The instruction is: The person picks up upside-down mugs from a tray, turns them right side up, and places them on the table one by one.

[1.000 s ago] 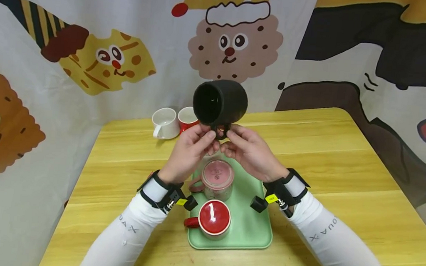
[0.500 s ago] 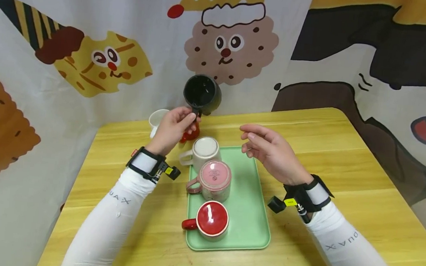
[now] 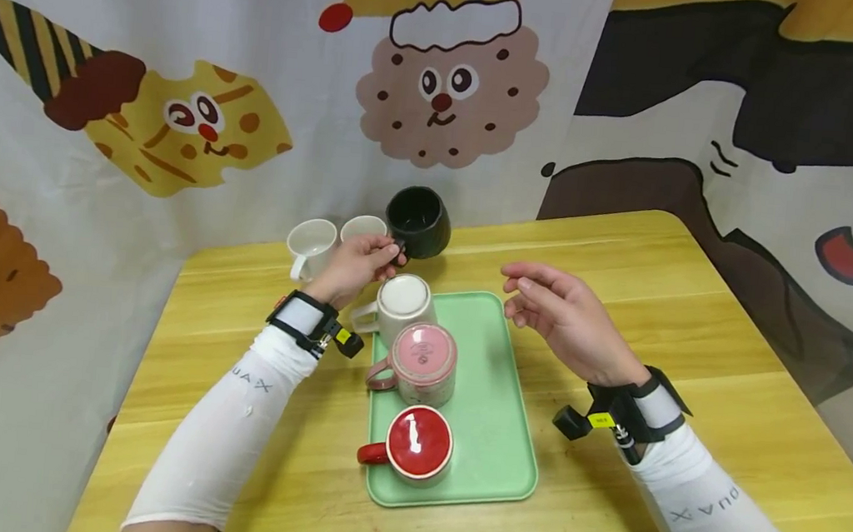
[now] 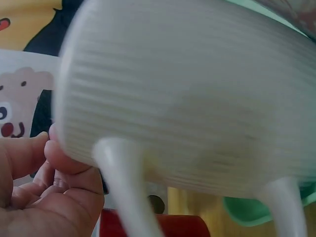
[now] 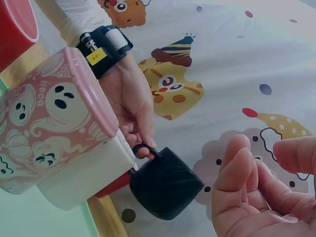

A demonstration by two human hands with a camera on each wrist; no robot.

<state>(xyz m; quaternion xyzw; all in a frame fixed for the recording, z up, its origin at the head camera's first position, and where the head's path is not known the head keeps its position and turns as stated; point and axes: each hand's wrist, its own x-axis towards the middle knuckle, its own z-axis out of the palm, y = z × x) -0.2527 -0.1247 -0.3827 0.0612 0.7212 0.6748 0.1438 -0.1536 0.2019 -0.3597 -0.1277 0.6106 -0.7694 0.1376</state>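
Note:
A black mug is at the back of the table, opening upward. My left hand pinches its handle, as the right wrist view also shows. Whether the mug's base touches the table I cannot tell. My right hand hovers beyond the tray's right edge, fingers loosely bent and holding nothing. On the green tray several mugs stand bottom-up in a row: a ribbed white mug nearest my left hand, a pink ghost-patterned mug, and a red mug at the front. Their handles point left.
Left of the black mug, a white cup and a second white-lined cup stand upright along the back edge. A cartoon-printed curtain hangs behind the wooden table.
Both hands held the black mug's handle; my right hand has let go and moved right. My left hand has carried the mug left, then lowered it beside the cups at the back, turning it upright.

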